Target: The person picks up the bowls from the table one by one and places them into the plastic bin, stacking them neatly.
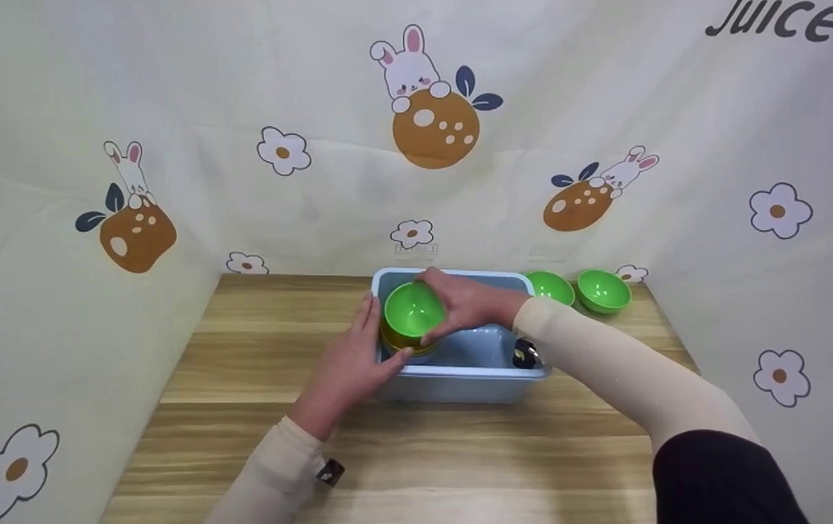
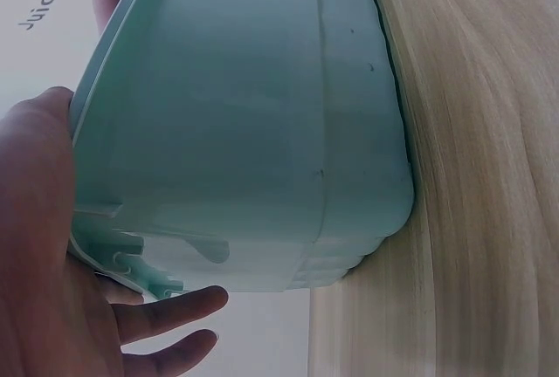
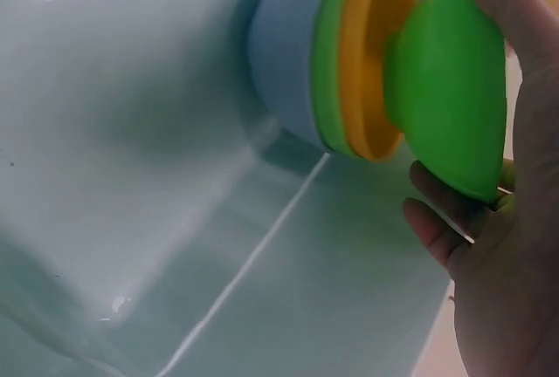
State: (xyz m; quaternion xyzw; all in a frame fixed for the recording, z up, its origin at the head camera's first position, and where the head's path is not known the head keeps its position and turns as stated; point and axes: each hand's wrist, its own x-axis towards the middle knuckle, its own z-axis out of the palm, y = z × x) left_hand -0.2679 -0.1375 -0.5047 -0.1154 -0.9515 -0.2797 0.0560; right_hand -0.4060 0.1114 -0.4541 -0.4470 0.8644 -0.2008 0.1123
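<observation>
My right hand (image 1: 471, 302) grips a green bowl (image 1: 410, 311) by its rim, thumb and fingers on opposite sides. In the right wrist view this bowl (image 3: 454, 89) has its base at the mouth of a yellow bowl (image 3: 376, 63). That one is nested in a green bowl (image 3: 330, 63) and a blue bowl (image 3: 284, 54). The stack stands inside a light blue plastic bin (image 1: 452, 389), at its left end. My left hand (image 1: 347, 367) rests against the bin's front left corner, thumb over the rim, with straight fingers along the left end.
Two more green bowls, one partly behind the bin (image 1: 553, 287) and another farther right (image 1: 604, 291), stand at the back of the wooden table (image 1: 263, 349). A printed cloth (image 1: 314, 204) hangs behind and at both sides.
</observation>
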